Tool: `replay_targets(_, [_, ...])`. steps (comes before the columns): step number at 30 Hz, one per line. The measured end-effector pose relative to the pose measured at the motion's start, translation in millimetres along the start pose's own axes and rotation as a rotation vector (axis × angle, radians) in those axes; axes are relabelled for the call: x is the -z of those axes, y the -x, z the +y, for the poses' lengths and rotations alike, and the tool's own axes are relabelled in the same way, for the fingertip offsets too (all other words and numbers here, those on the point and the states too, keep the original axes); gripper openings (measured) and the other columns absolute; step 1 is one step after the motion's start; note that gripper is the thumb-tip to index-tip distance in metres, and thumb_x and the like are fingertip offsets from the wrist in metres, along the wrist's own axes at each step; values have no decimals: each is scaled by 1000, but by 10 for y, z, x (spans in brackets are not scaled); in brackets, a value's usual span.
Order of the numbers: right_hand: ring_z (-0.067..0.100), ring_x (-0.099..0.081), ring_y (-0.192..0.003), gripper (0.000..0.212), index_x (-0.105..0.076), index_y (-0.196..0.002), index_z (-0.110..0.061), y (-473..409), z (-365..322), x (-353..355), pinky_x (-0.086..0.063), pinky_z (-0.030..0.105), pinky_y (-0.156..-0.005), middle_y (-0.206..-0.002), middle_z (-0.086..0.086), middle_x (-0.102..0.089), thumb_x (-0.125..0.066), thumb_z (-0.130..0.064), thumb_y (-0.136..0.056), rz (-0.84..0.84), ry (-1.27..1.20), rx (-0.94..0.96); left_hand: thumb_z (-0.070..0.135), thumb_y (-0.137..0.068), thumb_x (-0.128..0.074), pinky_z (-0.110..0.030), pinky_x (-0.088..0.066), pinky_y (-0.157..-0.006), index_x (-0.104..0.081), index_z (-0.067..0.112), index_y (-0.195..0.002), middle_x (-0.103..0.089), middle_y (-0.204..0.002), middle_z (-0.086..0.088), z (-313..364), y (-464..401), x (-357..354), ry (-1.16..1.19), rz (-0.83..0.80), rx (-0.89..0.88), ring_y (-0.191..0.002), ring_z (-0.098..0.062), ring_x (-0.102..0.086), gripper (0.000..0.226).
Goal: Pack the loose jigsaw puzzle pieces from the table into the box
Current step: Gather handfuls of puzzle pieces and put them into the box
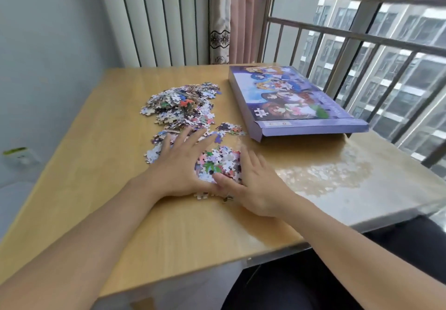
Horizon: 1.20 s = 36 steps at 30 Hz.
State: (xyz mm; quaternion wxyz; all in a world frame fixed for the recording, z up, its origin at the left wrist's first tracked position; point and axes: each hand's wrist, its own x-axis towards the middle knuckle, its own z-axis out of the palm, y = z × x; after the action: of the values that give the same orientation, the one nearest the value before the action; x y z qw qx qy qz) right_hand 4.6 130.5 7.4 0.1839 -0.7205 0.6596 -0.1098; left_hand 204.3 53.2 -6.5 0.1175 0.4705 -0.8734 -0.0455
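Both hands cup pieces [218, 163]; box [289, 97] lies lengthwise, pointing away.

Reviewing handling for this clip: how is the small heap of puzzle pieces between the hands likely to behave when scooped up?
The small heap is many separate thin pieces, so it will probably spill rather than lift as one. Strays already lie at the left hand and right hand. The glossy table likely lets pieces slide when pushed. Each looks light.
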Motion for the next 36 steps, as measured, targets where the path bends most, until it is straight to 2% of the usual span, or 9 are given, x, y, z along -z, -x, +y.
replay_targets(2, [25,-9,-154,102,-6,-159,-6,-121,-153,-57,-11,41,-125,-168,11,-10,-30,-77,-91,43,-19,12,95,-58,-37,-49,-4,-122,-12,43,-155,-10,-164,12,-118,-69,31,33,38,33,-151,-13,2,113])
replay_targets(5, [26,-27,-146,86,-30,-147,-8,-351,-339,30,-26,43,-119,-153,11,-36,-45,-72,-92,118,-180,73,89,-64,-43,-40,-20,-121,-31,33,-152,-28,-159,7,-344,-91,82,175,142,85,-148,-14,-18,105])
replay_targets(8, [18,-6,-155,128,-5,-161,-20,-485,-317,214,-16,44,-125,-169,1,-8,-66,-83,-67,-54,-196,118,93,-70,-41,-36,-28,-116,-42,30,-147,-39,-152,9,-537,-70,162,268,250,178,-142,-13,-30,99])
replay_targets(11, [13,19,-153,157,15,-156,-38,-457,-128,229,-4,45,-126,-167,-9,17,-65,-96,-35,-194,-20,99,100,-67,-28,-42,-30,-114,-38,29,-149,-38,-154,5,-636,-41,225,136,263,308,-141,-18,-30,109])
replay_targets(16, [14,11,-155,133,5,-161,-25,-521,-116,-81,-7,42,-127,-169,-3,5,-35,-102,-60,-11,94,197,100,-67,-19,-42,-28,-117,-26,24,-154,-30,-158,2,-547,-29,126,58,91,413,-144,-23,-26,116])
replay_targets(21, [20,-11,-155,108,-9,-161,-20,-953,-301,-67,-16,40,-124,-169,1,-11,-43,-85,-82,102,19,252,66,-88,-51,-28,-33,-107,-36,30,-150,-40,-152,8,-499,-85,103,382,227,375,-138,-11,-37,73])
replay_targets(26, [25,-29,-148,92,-24,-159,-19,-1477,-464,171,-30,44,-117,-163,8,-29,-54,-69,-88,112,-224,182,35,-96,-60,-15,-44,-90,-56,30,-135,-61,-119,14,-558,-168,172,795,390,448,-112,0,-56,40])
replay_targets(32, [34,-38,-143,111,-17,-160,-15,-2150,-741,397,-39,42,-109,-161,16,-33,-59,-79,-79,58,-314,-27,41,-83,-67,-23,-43,-93,-57,34,-128,-59,-125,16,-577,-224,163,846,437,481,-114,-3,-54,46])
replay_targets(36, [32,-28,-149,126,-10,-161,-17,-2424,-876,475,-29,43,-118,-166,10,-23,-78,-70,-69,-153,-341,-40,34,-86,-66,-26,-39,-97,-54,34,-134,-52,-132,18,-626,-235,158,740,498,509,-118,-1,-46,49])
